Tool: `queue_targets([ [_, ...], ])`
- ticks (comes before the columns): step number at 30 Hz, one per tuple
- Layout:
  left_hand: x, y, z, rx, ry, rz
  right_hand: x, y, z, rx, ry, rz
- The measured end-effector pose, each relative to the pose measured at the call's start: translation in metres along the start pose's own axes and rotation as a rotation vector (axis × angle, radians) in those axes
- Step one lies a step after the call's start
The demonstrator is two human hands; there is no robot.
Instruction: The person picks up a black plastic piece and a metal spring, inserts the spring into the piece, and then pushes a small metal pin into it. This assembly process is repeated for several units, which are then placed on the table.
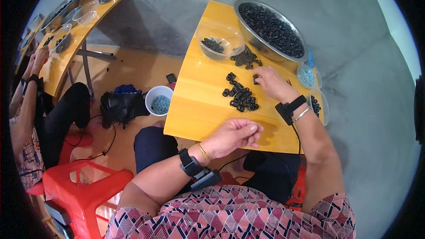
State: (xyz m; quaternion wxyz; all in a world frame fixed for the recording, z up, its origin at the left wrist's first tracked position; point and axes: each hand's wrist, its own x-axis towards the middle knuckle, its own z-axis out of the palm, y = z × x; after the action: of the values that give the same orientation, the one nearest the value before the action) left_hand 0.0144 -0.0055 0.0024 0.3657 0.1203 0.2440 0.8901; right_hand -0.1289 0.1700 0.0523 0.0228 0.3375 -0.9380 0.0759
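Observation:
My left hand hovers over the table's near edge, fingers curled in and thumb laid across them; anything inside them is hidden. Farther off, my right hand pinches a small black part at its fingertips. Just left of it, a loose group of black ring-like parts lies on the yellow table. Beyond the fingers sits a pile of smaller dark pieces. Both my wrists wear black bands and bracelets.
A metal basin heaped with black pieces stands at the back, beside a clear bowl. Clear tubs line the right edge. A white bucket and red stool are at left, where another person's hands work.

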Motion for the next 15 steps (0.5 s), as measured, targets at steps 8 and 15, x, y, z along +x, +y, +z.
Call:
queue_targets([
  [8, 0.002, -0.001, -0.001, 0.015, -0.013, 0.005, -0.025, -0.014, -0.001, 0.004, -0.015, 0.103],
  [15, 0.003, -0.001, -0.002, -0.008, -0.018, 0.012, -0.042, -0.013, -0.005, 0.234, 0.159, 0.225],
])
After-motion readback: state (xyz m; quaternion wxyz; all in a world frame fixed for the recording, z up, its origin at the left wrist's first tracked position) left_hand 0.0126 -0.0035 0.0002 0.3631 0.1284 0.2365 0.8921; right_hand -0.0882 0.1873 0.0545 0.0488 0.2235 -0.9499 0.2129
